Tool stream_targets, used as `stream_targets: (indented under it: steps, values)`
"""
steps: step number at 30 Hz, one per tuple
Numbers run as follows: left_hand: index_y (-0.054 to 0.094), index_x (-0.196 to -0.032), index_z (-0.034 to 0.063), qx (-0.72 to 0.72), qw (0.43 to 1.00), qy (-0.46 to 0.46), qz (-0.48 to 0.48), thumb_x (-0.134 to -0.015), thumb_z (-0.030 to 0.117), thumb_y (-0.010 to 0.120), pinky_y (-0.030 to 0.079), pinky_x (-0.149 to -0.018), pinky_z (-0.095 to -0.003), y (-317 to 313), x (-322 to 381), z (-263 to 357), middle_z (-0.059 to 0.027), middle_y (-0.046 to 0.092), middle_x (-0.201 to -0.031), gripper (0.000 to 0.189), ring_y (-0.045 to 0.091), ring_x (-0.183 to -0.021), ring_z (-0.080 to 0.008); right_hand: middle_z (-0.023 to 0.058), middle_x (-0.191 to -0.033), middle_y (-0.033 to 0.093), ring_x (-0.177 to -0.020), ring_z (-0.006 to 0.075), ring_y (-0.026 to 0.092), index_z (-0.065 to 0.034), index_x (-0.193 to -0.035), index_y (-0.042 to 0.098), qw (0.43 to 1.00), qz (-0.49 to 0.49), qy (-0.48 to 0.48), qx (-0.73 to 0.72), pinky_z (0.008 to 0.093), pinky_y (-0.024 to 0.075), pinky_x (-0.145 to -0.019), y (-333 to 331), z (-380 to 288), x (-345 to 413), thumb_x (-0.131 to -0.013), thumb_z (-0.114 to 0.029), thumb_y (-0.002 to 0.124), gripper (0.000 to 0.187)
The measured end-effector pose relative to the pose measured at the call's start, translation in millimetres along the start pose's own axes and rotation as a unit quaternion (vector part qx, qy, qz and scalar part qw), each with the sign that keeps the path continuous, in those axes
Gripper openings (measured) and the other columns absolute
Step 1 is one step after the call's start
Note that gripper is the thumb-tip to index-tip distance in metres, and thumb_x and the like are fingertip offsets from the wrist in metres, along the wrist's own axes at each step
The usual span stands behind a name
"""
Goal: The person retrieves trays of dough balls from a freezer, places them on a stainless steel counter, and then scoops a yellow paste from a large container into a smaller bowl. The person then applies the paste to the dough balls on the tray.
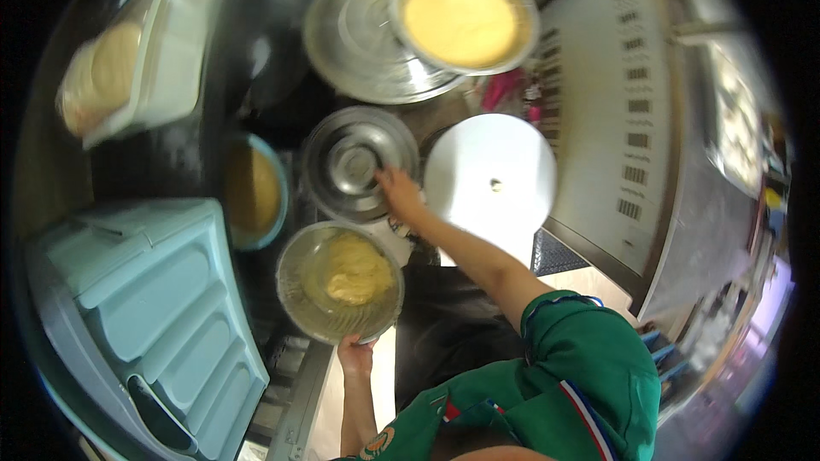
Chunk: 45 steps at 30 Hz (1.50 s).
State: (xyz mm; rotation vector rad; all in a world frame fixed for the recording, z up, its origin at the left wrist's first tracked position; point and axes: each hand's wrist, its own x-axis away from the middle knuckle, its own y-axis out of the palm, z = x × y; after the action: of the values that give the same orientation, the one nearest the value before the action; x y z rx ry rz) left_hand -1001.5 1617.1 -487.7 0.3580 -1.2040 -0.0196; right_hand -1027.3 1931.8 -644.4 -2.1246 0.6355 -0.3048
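Note:
My left hand (pixel 357 355) grips the near rim of a round bowl (pixel 300 291), which holds a lump of yellow dough or batter (pixel 360 272). Beyond it lies a round, ringed stainless-steel lid or bowl (pixel 339 195). My right hand (pixel 402 197) reaches over its right side, fingertips near the raised-looking centre. Blur hides whether those fingers grip the metal. Just right of that hand is a white round disc (pixel 493 147) with a small hole in its middle.
At left a blue-rimmed tub (pixel 282 173) holds a brown-yellow substance, beside a light-blue ribbed plastic container (pixel 173 301). A metal bowl of yellow mixture (pixel 461 19) rests partly on a large metal lid or tray (pixel 355 32). Along the right runs a white panel with dark markings (pixel 599 109).

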Motion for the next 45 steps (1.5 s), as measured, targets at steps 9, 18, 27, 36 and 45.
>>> stream_targets:
  steps: [9, 18, 27, 36, 45]
  values:
    - [0.037, -0.125, -0.0037, -0.020, 0.994, 0.030, -0.102, -0.070, -0.001, 0.045, 0.049, -0.086, -0.0483, 119.1, 31.3, -42.4, -0.0195, 0.046, -0.124, 0.056, 0.051, -0.110, -0.0356, 0.0208, -0.097, 0.057, -0.089, 0.0388, 0.056, -0.0064, -0.109, 0.056, 0.948, -0.276, 0.136, -0.077, 0.0468, 0.0458, -0.079, -196.5, 49.5, 344.0, -0.079, -0.021, 0.057, 0.033]
    - [0.037, -0.125, -0.0060, -0.099, 0.940, 0.085, -0.314, -0.074, -0.004, 0.041, 0.046, -0.095, -0.0449, 285.4, 191.8, -164.4, -0.0199, 0.044, -0.128, 0.052, 0.047, -0.116, -0.0350, 0.0164, -0.099, 0.064, -0.091, 0.0317, 0.060, -0.0071, -0.111, 0.059, 0.814, -0.093, 0.572, -0.044, 0.0404, 0.0477, -0.080, -392.2, 68.6, 745.1, -0.077, -0.023, 0.062, 0.037]
    - [0.043, -0.118, -0.0043, -0.182, 0.909, -0.025, -0.375, -0.072, -0.005, 0.043, 0.048, -0.091, -0.0481, 383.5, 280.6, -312.1, -0.0188, 0.052, -0.120, 0.046, 0.054, -0.108, -0.0334, 0.0175, -0.074, 0.060, -0.071, 0.0353, 0.058, -0.0009, -0.074, 0.060, 0.838, 0.184, 0.513, -0.018, 0.0423, 0.0475, -0.066, -499.2, 123.6, 739.5, -0.080, -0.018, 0.059, 0.018]
    - [0.041, -0.119, -0.0053, -0.251, 0.865, -0.059, -0.431, -0.072, 0.003, 0.044, 0.051, -0.085, -0.0452, 517.1, 304.4, -473.5, -0.0192, 0.052, -0.119, 0.048, 0.055, -0.105, -0.0337, 0.0193, -0.115, 0.049, -0.105, 0.0363, 0.048, -0.0010, -0.118, 0.049, 0.850, 0.439, 0.265, 0.125, 0.0404, 0.0402, -0.091, -741.2, 285.8, 548.2, -0.078, -0.002, 0.056, 0.041]
    - [0.036, -0.124, -0.0030, -0.276, 0.899, -0.087, -0.330, -0.074, 0.002, 0.046, 0.050, -0.083, -0.0509, 630.5, 313.9, -567.4, -0.0180, 0.049, -0.119, 0.051, 0.053, -0.105, -0.0364, 0.0245, -0.145, 0.015, -0.137, 0.0341, 0.012, 0.0078, -0.139, 0.010, 0.867, 0.246, 0.392, 0.185, 0.0425, 0.0125, -0.111, -827.0, 478.5, 475.4, -0.078, -0.047, 0.060, 0.096]
